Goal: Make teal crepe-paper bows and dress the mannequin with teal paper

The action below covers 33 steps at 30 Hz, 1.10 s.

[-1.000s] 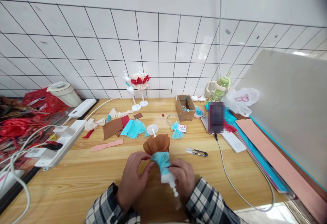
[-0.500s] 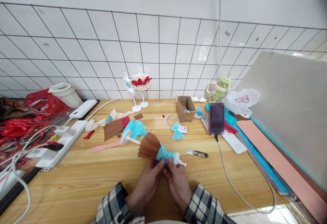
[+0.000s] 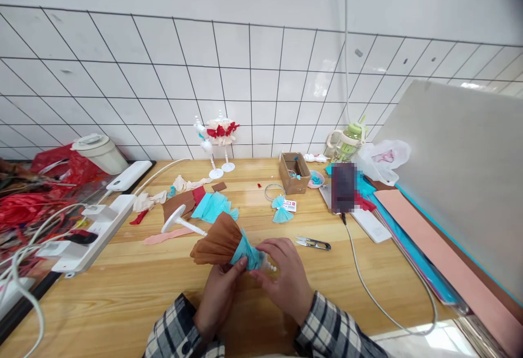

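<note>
Paper doll (image 3: pixel 216 243) with a brown skirt and a blue top lies on its side, low over the front middle of the wooden table (image 3: pixel 122 292). Its white round foot (image 3: pixel 174 218) sticks out to the left on a thin stick. The left hand (image 3: pixel 218 292) pinches the blue top from below, fingers closed tight on the paper. The right hand (image 3: pixel 286 279) curls its fingers over the white end of the doll and holds it too.

A big grey board (image 3: pixel 457 167) leans on the right, with pink and blue sheets under it. A long white plug strip (image 3: pixel 93 227) sits at the left edge with wires in it. Behind it stands a white pot (image 3: pixel 100 151) with its lid on, so the inside is hidden. A thin plastic bag (image 3: pixel 384 156) slumps by the board, and something pink shows through it. Next to the bag is a see-through bottle (image 3: pixel 347 143) with a green lid; I cannot tell what is in it.

By the wall, 2 more dolls (image 3: pixel 220 134) stand up on white feet. A small open cardboard box (image 3: pixel 292 173) holds little bits, 1 of them blue. Just beside it a tiny pink bowl (image 3: pixel 315 179) has something blue in it. Small scissors (image 3: pixel 314 244) lie flat near the right hand, not touching it.
</note>
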{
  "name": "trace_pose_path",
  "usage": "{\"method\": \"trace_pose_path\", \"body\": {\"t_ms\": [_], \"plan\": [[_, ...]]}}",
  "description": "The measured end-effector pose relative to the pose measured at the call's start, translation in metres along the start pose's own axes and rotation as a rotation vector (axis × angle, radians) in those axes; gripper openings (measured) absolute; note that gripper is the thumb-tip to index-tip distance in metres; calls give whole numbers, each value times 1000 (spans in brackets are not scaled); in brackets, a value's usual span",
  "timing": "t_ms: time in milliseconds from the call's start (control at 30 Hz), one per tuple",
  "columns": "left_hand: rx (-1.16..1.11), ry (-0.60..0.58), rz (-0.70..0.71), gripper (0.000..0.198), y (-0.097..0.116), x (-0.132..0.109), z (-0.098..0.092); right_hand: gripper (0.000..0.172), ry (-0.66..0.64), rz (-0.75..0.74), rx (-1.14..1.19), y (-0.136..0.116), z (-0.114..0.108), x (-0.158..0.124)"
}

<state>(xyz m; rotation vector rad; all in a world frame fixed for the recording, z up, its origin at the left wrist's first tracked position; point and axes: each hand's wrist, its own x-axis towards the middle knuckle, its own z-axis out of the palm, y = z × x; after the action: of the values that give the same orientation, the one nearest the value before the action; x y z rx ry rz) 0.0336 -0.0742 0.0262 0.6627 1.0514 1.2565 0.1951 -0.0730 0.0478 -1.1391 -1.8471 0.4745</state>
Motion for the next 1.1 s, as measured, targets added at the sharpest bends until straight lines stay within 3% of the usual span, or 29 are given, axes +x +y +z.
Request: {"method": "trace_pose_path", "body": {"t_ms": [133,300,467,500,600,767,900,1000,1100], "plan": [[0,-112,-57,42,1,-4,-9,5,-21,123,70,3,7,-1],[28,-229,-209,48,11,-8,-31,12,1,383,259,7,4,-3],[131,-355,-203,49,20,-11,-35,38,-195,297,402,-4,2,0],[140,-362,-192,49,22,-11,-34,38,-209,292,372,-5,4,1],[133,-369,-180,47,26,-13,-33,16,-227,339,313,-5,7,4],[74,-485,-308,49,28,-15,-41,25,-253,514,394,2,2,9],[-7,-529,-401,58,26,-15,-45,36,-393,676,595,-2,-5,11],[-52,-529,-436,59,26,-14,-46,35,-388,617,561,-5,-3,11],[-93,-530,-435,53,26,-13,-48,23,-332,595,483,-3,3,11]]}}
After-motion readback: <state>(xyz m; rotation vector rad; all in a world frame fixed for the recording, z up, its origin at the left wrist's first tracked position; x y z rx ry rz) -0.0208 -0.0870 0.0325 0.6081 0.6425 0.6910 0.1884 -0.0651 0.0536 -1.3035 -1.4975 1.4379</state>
